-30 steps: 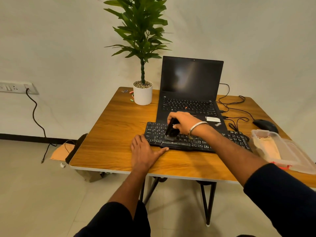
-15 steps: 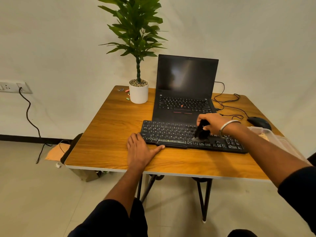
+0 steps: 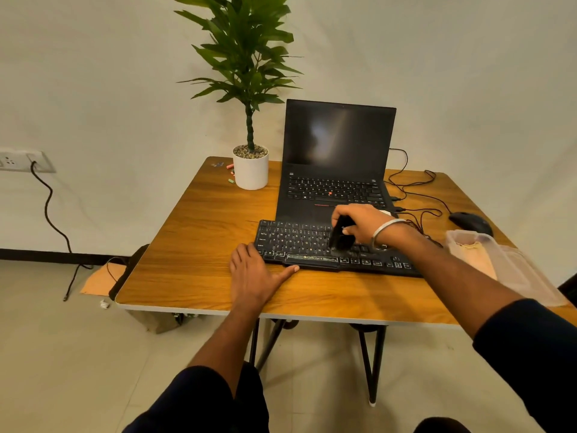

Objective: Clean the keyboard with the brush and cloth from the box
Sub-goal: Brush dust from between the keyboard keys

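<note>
Wooden surface (image 3: 193, 245) on black folding legs, set against a pale wall.

Right hand (image 3: 363, 221) over the middle of the keyboard (image 3: 299, 242), fingers (image 3: 349, 231) curled and pressed around a black brush (image 3: 341, 237), bristle end down on the keys just above the space bar. Silver bangle (image 3: 385, 231) round the right wrist, dark sleeve further back on the forearm. Left hand (image 3: 254, 273) flat on the surface at the keyboard's near left corner, fingers together and pointing far, tips touching the keyboard's edge, thumb stretched right along its near edge.

Black keyboard lying across the middle of the surface, slightly angled, its right end nearer. Just beyond it, touching or almost so, an open black laptop (image 3: 338, 157) with a dark screen. Left of the laptop, a green plant in a white pot (image 3: 250, 170), with a few small coloured bits beside the pot. Right of the keyboard, a clear plastic box (image 3: 505, 264) at the surface's right edge, a pale cloth (image 3: 476, 256) inside it. Far of the box, a black mouse (image 3: 470, 221), with black cables (image 3: 415, 189) looping between mouse and laptop.

On the wall at far left, a socket plate (image 3: 22, 160) with a black cord hanging to the floor.
</note>
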